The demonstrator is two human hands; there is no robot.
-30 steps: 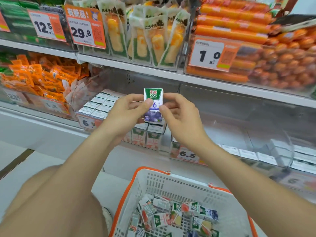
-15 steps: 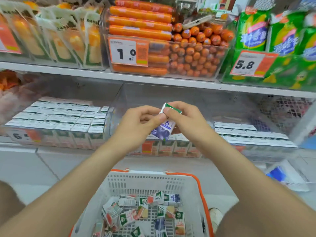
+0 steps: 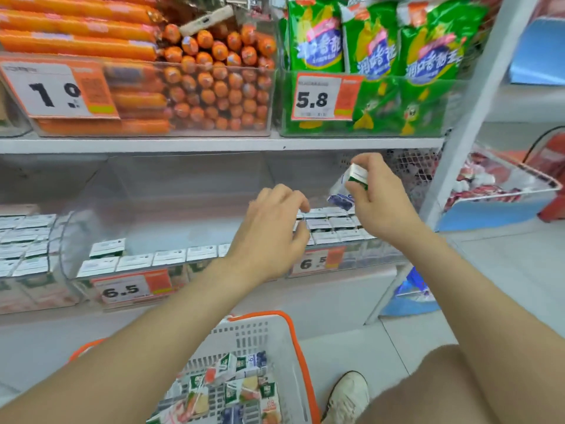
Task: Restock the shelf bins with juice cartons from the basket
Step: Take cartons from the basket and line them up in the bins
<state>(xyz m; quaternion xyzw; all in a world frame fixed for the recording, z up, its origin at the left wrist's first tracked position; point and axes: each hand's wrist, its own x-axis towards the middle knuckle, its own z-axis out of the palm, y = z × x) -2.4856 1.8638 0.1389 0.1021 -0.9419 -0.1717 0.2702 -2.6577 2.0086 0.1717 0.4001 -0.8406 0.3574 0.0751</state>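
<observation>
Starting at nine o'clock: a left bin packed tight with carton tops, no room left. Toward seven, a middle bin with little more than its front row filled. At six, the basket on the floor, loose cartons heaped inside. Dead centre, the left hand, fingers loosely curled and gripping nothing, poised at the near rows of the right bin. Probably there to steady a row or open a gap; contact with the tops hard to tell. At one o'clock, the right hand pinching a juice carton, tilted, above that bin's back rows, likely bound for them. Overhead, the upper shelf board limiting lift; toward two, a white upright post crowding the right hand.
</observation>
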